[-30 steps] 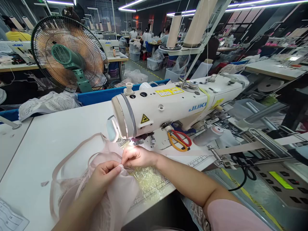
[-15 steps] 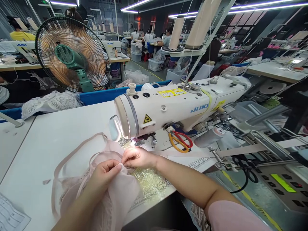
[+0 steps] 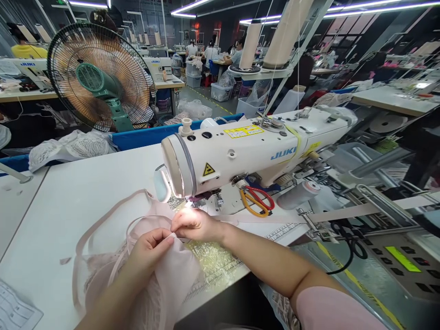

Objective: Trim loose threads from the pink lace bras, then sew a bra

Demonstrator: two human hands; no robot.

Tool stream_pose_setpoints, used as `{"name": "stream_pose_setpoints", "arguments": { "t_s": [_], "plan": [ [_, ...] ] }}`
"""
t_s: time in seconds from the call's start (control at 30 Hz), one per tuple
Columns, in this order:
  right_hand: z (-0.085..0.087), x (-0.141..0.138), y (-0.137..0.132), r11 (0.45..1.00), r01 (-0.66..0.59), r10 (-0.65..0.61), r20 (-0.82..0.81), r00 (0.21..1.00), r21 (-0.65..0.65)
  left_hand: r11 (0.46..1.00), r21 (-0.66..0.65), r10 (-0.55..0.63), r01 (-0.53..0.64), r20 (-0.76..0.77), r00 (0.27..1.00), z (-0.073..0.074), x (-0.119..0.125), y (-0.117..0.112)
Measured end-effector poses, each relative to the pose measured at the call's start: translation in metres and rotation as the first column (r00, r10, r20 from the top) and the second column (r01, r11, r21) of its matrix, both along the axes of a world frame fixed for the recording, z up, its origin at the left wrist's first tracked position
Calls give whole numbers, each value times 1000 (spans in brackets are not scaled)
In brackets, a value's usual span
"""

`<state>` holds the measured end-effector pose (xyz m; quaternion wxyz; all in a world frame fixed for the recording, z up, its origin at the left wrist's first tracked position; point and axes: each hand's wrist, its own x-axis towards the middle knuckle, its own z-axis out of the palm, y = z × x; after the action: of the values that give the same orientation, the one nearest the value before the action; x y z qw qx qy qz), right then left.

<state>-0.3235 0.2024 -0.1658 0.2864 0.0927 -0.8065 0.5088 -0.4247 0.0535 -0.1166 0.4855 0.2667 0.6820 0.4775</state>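
A pale pink sheer garment with thin straps lies on the white table, in front of a white JUKI sewing machine. My left hand pinches the fabric's edge with closed fingers. My right hand is closed on the same edge just under the lit needle area, and the two hands almost touch. A pale elastic band runs from the right across a metal guide toward the needle.
Red and yellow scissors lie under the machine arm beside a grey thread spool. A green fan stands at back left, behind white lace. Two thread cones rise behind. A control panel sits right. People work far off.
Both hands with the pink fabric have edged slightly toward the needle. The view has shifted a little.
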Motion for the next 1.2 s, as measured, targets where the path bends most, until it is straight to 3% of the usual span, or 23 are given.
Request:
{"name": "stream_pose_setpoints", "arguments": {
  "t_s": [0.17,0.3,0.37,0.87,1.07,1.2],
  "plan": [
    [2,4,-6,994,30,-24,64,998,-104,1000,9,-19,19,-51,998,-1,0,-1],
    [1,9,-11,944,-24,90,185,979,-328,1000,14,-21,22,-60,998,0,0,-1],
    [1,11,-13,933,-47,112,164,980,-357,999,26,-29,31,-63,998,1,1,-1],
    [12,15,-12,966,39,9,185,983,-254,999,-10,-51,51,-137,989,2,-1,1],
    [9,13,-16,975,20,-16,19,1000,-223,998,-8,-60,60,-221,973,-1,-4,0],
    [7,10,-14,993,115,-112,-98,989,19,997,10,-77,82,-266,961,-2,-5,1]
  ]
}}
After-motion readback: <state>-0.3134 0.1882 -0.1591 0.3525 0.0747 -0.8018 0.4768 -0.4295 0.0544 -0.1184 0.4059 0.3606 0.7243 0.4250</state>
